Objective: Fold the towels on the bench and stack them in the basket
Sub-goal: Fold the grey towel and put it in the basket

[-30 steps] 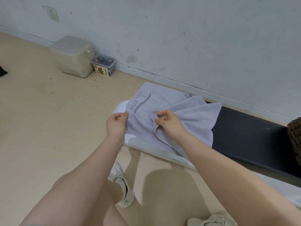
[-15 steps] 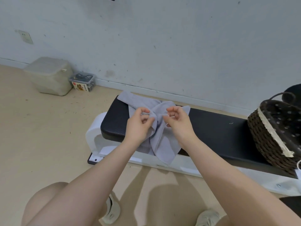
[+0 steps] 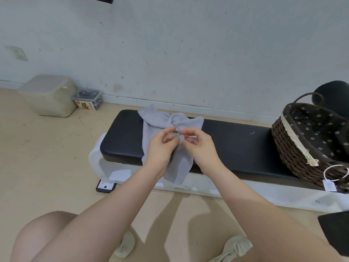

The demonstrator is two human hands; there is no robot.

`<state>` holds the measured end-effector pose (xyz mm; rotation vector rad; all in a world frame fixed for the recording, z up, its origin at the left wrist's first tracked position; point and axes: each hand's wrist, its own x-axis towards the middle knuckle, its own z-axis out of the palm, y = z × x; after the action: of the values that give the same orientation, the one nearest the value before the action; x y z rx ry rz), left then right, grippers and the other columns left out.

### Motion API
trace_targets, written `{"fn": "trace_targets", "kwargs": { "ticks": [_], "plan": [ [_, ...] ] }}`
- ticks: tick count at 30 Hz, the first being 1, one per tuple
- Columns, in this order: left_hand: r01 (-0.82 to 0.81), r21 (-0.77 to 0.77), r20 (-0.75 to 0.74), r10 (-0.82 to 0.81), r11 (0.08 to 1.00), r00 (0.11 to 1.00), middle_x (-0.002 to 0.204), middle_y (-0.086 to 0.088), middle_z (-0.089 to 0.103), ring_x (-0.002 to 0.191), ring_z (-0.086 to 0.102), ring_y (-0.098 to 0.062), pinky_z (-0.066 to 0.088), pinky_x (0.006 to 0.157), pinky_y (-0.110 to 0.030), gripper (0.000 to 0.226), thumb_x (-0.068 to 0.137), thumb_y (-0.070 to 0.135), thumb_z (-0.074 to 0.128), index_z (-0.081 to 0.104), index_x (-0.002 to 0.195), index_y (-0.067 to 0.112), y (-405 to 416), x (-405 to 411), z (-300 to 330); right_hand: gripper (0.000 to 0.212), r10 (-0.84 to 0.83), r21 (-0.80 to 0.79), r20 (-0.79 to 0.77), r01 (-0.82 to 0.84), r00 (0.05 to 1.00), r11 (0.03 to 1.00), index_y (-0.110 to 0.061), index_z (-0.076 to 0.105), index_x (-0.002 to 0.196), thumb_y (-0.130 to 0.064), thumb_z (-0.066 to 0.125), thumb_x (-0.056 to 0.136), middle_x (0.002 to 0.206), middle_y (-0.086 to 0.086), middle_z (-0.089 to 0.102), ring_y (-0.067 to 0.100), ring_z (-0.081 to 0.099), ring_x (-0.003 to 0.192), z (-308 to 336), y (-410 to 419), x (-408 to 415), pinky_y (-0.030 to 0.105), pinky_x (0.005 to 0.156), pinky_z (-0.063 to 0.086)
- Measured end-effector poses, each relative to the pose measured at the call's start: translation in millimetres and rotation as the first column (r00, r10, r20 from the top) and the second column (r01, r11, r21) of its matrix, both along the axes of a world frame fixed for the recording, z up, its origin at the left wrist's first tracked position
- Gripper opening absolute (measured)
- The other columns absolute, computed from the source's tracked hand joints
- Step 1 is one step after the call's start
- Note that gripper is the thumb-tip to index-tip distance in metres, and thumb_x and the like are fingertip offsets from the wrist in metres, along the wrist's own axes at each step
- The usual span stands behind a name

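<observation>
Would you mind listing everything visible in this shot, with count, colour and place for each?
towel: one, light grey, bunched across the bench, a corner hanging over its front edge
bench: one, black pad on white frame, along the wall
basket: one, dark brown wicker with dotted dark lining, on the bench's right end
bin: one, pale beige, on the floor by the wall at left
clear box: one, transparent, beside the bin
wall socket: one, pale, at left
shoes: two, off-white, on the floor at bottom
left hand: pinches the towel
right hand: pinches the towel
</observation>
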<state>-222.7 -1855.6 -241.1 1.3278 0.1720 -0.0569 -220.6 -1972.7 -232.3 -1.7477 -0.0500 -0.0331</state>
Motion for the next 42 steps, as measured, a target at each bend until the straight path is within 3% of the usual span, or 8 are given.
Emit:
{"fn": "trace_targets", "kwargs": {
  "ticks": [6, 13, 22, 30, 32, 37, 39, 42],
  "plan": [
    [0.010, 0.007, -0.064, -0.010, 1.000, 0.998, 0.079, -0.001, 0.072, 0.070, 0.067, -0.006, 0.054, 0.070, -0.020, 0.014, 0.087, 0.006, 0.062, 0.066, 0.100, 0.010, 0, -4, 1, 0.028, -0.028, -0.125, 0.096, 0.040, 0.995, 0.991, -0.030, 0.063, 0.079, -0.002, 0.063, 0.083, 0.099, 0.000, 0.063, 0.019, 0.065, 0.087, -3, -3, 3, 0.029, 0.082, 0.053],
    [0.000, 0.037, -0.064, 0.002, 0.999, 0.998, 0.076, 0.001, 0.072, 0.069, 0.066, -0.006, 0.054, 0.071, -0.020, 0.011, 0.088, 0.007, 0.061, 0.069, 0.089, 0.014, 3, -4, 1, 0.010, 0.007, -0.276, 0.139, 0.032, 0.990, 0.961, -0.018, 0.063, 0.079, -0.010, 0.065, 0.084, 0.094, -0.002, 0.052, 0.001, 0.051, 0.070, -2, -3, 8, 0.003, 0.065, 0.038],
    [0.120, 0.177, -0.025, -0.117, 0.977, 0.993, 0.090, -0.002, 0.072, 0.082, 0.064, -0.009, 0.053, 0.077, -0.020, 0.012, 0.091, 0.017, 0.058, 0.068, 0.099, 0.018, 3, -1, 2, 0.030, -0.062, -0.213, 0.050, 0.071, 0.997, 0.974, -0.020, 0.041, 0.076, -0.014, 0.070, 0.081, 0.073, -0.003, 0.049, 0.013, 0.050, 0.060, -2, -7, 9, 0.031, 0.064, 0.049],
    [0.061, 0.450, 0.030, -0.084, 0.891, 0.996, 0.082, -0.005, 0.069, 0.077, 0.063, -0.014, 0.053, 0.077, -0.027, 0.009, 0.088, 0.012, 0.062, 0.068, 0.093, 0.010, 4, 5, 16, 0.024, 0.001, 0.031, -0.045, 0.001, 0.999, 1.000, -0.016, 0.063, 0.081, -0.016, 0.045, 0.096, 0.077, 0.001, 0.062, 0.010, 0.058, 0.073, 0, -13, 4, 0.024, 0.071, 0.050],
    [0.027, 0.313, -0.007, -0.026, 0.949, 1.000, 0.083, -0.004, 0.066, 0.079, 0.062, -0.013, 0.054, 0.077, -0.023, 0.009, 0.090, 0.012, 0.059, 0.066, 0.096, 0.009, 3, 9, 23, 0.010, -0.004, -0.051, -0.042, 0.002, 0.999, 0.999, -0.018, 0.058, 0.089, -0.026, 0.053, 0.093, 0.089, -0.002, 0.060, 0.010, 0.055, 0.082, 0, -13, 1, 0.024, 0.075, 0.047],
    [0.047, -0.275, -0.067, -0.068, 0.960, 0.995, 0.085, -0.005, 0.063, 0.083, 0.061, -0.014, 0.053, 0.085, -0.025, 0.013, 0.096, 0.008, 0.047, 0.059, 0.093, 0.004, -2, 21, 59, 0.075, 0.038, -0.489, -0.004, -0.035, 0.999, 0.871, -0.019, 0.030, 0.134, -0.042, 0.069, 0.074, 0.142, -0.001, 0.023, 0.016, 0.026, 0.127, -14, -4, -8, 0.024, 0.095, 0.028],
    [0.018, -0.415, -0.055, -0.045, 0.910, 0.997, 0.085, -0.005, 0.064, 0.082, 0.062, -0.013, 0.056, 0.079, -0.024, 0.015, 0.097, 0.008, 0.047, 0.060, 0.089, 0.005, -4, 23, 74, 0.062, -0.095, -0.462, -0.033, 0.069, 0.995, 0.884, -0.017, 0.031, 0.137, -0.026, 0.061, 0.084, 0.147, 0.000, 0.020, 0.021, 0.028, 0.129, -17, -5, -6, 0.027, 0.094, 0.034],
    [-0.064, -0.459, -0.027, 0.059, 0.886, 0.998, 0.084, -0.003, 0.063, 0.078, 0.062, -0.012, 0.057, 0.064, -0.020, 0.015, 0.097, 0.010, 0.047, 0.058, 0.086, 0.009, -1, 27, 94, 0.008, -0.249, -0.369, -0.048, 0.215, 0.967, 0.904, -0.010, 0.051, 0.090, -0.012, 0.043, 0.090, 0.104, 0.007, 0.050, 0.017, 0.049, 0.079, -11, -14, -1, 0.023, 0.061, 0.040]
  ]
}}
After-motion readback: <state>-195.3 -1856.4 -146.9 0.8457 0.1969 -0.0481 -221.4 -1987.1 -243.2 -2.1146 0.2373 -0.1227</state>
